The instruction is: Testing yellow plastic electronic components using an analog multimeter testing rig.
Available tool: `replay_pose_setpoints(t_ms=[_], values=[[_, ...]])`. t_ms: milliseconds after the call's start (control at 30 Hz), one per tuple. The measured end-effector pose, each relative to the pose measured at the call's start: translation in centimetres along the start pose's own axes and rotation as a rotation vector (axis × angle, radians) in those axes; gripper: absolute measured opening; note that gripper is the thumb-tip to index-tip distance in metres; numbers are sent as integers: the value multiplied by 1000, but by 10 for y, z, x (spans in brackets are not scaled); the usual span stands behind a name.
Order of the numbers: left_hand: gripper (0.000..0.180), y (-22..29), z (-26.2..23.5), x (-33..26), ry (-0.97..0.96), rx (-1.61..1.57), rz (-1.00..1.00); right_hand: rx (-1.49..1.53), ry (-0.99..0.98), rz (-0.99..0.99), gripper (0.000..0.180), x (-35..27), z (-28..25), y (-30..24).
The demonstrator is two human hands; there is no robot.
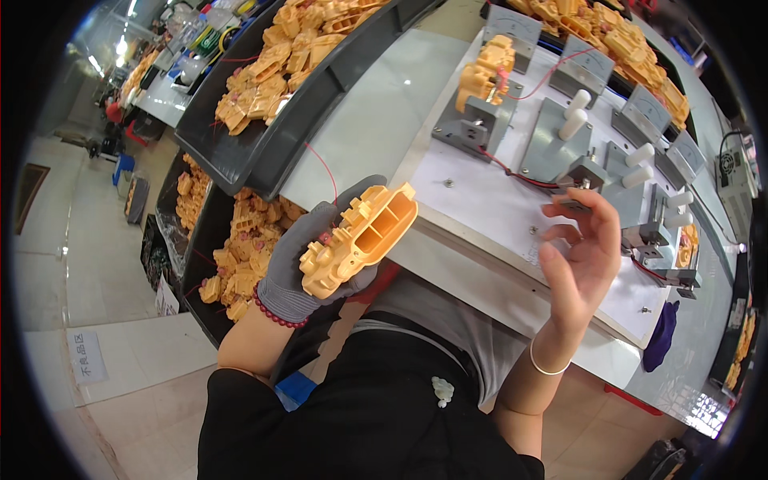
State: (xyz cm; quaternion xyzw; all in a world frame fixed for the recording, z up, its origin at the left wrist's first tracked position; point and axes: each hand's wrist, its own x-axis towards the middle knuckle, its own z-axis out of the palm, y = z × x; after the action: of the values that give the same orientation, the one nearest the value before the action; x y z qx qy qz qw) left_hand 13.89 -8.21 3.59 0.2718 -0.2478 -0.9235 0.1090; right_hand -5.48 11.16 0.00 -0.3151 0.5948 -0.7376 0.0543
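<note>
My left hand (292,260), in a grey glove, grips a yellow-orange plastic housing (370,234) with an open, divided cavity facing up. A thin red wire rises from behind that hand. My bare right hand (588,264) is held over the front part of a white board (472,192), its fingers loosely curled and apart with nothing between them. Close to its fingertips is a grey metal fixture (582,172) with a red and black wire. Farther back, another yellow-orange housing (486,70) sits on a metal fixture (478,124).
Dark trays (296,136) heaped with similar housings stand left and below. A further pile (632,44) lies at the back right. Dial meters (582,68) and white pegs (574,124) line the board. A purple cloth (661,336) hangs by the right edge.
</note>
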Motion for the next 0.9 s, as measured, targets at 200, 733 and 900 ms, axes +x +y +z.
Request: replay_pose_setpoints(t_ms=[200, 733, 900], values=[[58, 2, 13, 5, -237, 105, -14, -34, -46, -19, 55, 0, -1, -6], [18, 29, 187, 192, -968, 2306, 1613, -208, -43, -169, 50, 4, -5, -3], [25, 10, 173, 168, -968, 2353, 1396, -215, -44, -200, 50, 4, -5, -2]])
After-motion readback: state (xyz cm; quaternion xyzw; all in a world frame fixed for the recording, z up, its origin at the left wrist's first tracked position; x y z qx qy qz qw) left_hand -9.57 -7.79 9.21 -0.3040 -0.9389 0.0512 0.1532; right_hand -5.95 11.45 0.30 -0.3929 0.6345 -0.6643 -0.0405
